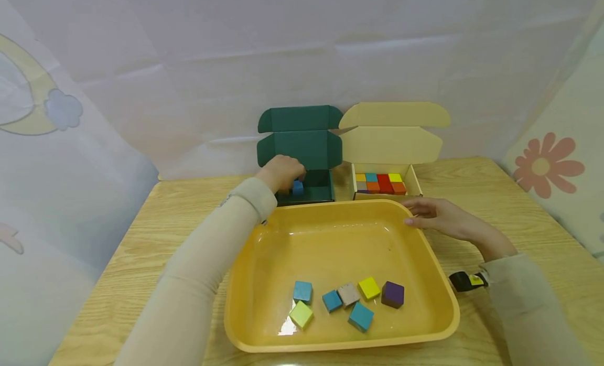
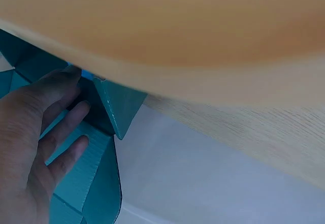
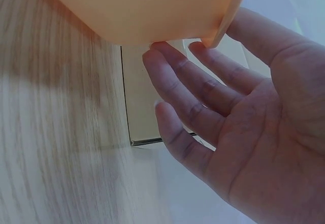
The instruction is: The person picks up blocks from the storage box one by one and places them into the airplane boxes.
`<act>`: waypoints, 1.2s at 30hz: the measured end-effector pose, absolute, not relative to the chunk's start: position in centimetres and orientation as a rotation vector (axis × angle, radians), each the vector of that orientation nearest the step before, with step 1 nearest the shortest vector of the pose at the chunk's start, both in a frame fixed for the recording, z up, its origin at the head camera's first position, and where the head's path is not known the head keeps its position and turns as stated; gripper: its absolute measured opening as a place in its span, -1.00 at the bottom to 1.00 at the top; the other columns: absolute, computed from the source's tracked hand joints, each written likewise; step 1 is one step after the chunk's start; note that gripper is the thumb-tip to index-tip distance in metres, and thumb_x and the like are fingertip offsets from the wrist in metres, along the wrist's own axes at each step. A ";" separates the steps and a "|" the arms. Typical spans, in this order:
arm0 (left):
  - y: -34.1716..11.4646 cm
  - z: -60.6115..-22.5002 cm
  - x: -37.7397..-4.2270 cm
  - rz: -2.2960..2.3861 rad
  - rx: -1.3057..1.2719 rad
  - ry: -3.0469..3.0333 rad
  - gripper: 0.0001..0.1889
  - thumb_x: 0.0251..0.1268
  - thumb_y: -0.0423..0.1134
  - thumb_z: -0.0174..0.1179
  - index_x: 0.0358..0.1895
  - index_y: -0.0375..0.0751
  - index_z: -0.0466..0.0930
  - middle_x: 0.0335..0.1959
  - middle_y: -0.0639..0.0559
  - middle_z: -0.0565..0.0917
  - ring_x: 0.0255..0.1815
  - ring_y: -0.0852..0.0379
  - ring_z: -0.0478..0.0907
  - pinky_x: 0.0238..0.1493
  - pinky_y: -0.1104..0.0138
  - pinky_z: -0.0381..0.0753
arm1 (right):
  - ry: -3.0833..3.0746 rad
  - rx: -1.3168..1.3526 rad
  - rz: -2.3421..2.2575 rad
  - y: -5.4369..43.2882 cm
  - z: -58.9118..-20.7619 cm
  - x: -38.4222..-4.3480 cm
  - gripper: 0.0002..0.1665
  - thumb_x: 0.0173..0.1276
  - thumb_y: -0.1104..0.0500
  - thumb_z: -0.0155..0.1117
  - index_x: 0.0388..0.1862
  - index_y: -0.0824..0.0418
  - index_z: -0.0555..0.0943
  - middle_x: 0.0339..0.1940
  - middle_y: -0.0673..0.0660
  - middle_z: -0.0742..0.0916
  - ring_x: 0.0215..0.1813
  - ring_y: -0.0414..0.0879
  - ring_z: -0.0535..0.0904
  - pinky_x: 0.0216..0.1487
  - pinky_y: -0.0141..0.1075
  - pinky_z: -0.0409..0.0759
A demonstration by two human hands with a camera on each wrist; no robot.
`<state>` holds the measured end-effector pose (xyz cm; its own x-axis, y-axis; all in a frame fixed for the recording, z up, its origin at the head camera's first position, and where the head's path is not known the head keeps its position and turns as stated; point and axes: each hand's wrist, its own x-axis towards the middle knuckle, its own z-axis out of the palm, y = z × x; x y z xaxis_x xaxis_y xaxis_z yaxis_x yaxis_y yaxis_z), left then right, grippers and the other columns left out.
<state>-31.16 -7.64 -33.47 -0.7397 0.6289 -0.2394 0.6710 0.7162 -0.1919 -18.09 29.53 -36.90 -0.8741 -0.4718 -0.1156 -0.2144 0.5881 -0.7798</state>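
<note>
My left hand [image 1: 283,172] reaches into the dark green box [image 1: 318,186], thumb and fingers at a blue cube [image 1: 298,187]. In the left wrist view the thumb [image 2: 63,76] lies against a sliver of that cube, the index fingertip is mostly hidden, and the other fingers are loosely bent. At its far right corner, the yellow tray [image 1: 340,250] is held by my right hand [image 1: 441,217]. The right thumb [image 3: 259,33] goes over the rim, and the fingers [image 3: 175,89] curve along the outside below it.
Inside the tray, near its front, lie a purple cube [image 1: 392,294], a wooden cube [image 1: 348,294], a bright yellow cube [image 1: 369,288] and several blue and yellow ones. A cream box [image 1: 391,146] with rows of coloured cubes stands open behind the tray, right of the green box.
</note>
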 end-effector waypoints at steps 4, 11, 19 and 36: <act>-7.5 -33.2 -30.9 -0.331 1.060 2.759 -0.72 0.37 -0.35 0.25 0.11 -0.08 0.68 0.06 0.00 0.67 0.05 0.01 0.59 0.17 0.18 0.53 | 2.503 -0.561 -1.178 29.6 -36.9 -18.1 -0.42 0.48 0.15 0.24 0.37 0.37 0.41 0.11 0.27 0.67 0.06 -0.03 0.63 0.00 -0.21 0.64; -6.5 -32.1 -30.2 -0.154 1.117 2.738 -0.73 0.42 -0.12 0.23 0.09 -0.07 0.68 0.00 0.06 0.69 -0.01 0.08 0.59 0.11 0.22 0.54 | 2.512 -0.542 -1.170 29.8 -36.9 -18.1 -0.42 0.48 0.11 0.24 0.38 0.31 0.42 0.10 0.24 0.68 0.03 -0.11 0.64 0.00 -0.26 0.62; -5.8 -30.7 -29.7 -0.044 1.149 2.733 -0.70 0.46 -0.02 0.16 0.11 -0.01 0.67 -0.02 0.12 0.68 -0.02 0.14 0.59 0.09 0.24 0.54 | 2.516 -0.540 -1.166 29.7 -36.8 -18.0 -0.43 0.48 0.11 0.24 0.38 0.30 0.43 0.10 0.23 0.68 0.06 -0.04 0.63 0.00 -0.26 0.62; -5.5 -27.7 -26.0 0.104 1.300 2.672 -0.69 0.46 -0.02 0.16 0.14 0.01 0.66 -0.01 0.17 0.67 -0.01 0.17 0.57 0.03 0.29 0.53 | 2.526 -0.574 -1.157 29.7 -36.9 -18.0 -0.43 0.49 0.13 0.23 0.37 0.36 0.41 0.07 0.22 0.69 0.02 -0.05 0.64 -0.03 -0.27 0.62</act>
<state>-25.95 -5.45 -27.74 -0.6060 0.7863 -0.1205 0.7746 0.6177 0.1357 -17.97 29.70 -36.86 -0.8739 -0.4744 -0.1058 -0.2298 0.5951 -0.7701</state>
